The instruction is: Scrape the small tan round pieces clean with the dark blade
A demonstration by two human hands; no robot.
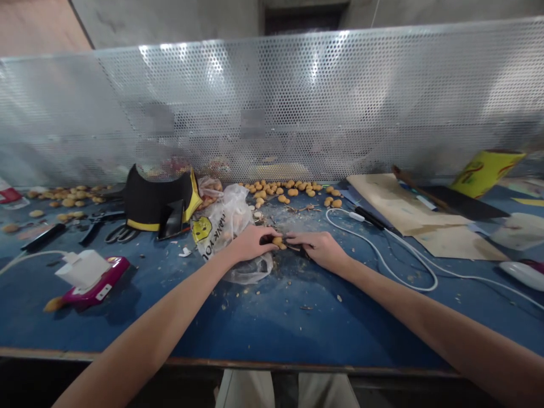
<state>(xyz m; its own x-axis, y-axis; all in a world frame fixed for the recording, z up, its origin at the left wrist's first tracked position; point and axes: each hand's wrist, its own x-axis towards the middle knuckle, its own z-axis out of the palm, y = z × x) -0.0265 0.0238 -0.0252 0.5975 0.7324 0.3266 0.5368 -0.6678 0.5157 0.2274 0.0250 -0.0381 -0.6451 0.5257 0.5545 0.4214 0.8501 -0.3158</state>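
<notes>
Small round tan fruits that look like longans (pixel 278 242) sit between my two hands, low over the table. The fingers of my left hand (pixel 255 242) are closed round them from the left. From the right, my right hand (pixel 321 248) is pinched on a thin brown twig (pixel 293 246) beside the fruits; a dark patch under its fingers is unclear. A crumpled clear plastic bag (pixel 227 218) with a yellow smiley print lies under and behind my left hand. More longans (pixel 293 191) are spread behind my hands, with loose twigs (pixel 304 208) among them.
To the left are a black-and-yellow visor-shaped piece (pixel 157 198), scissors (pixel 123 231), pliers (pixel 100 221) and a magenta power strip (pixel 100 286) with a white plug. White cables (pixel 382 272), brown cardboard (pixel 403 204) and a yellow can (pixel 487 173) lie right. A perforated metal panel (pixel 272 107) closes the back.
</notes>
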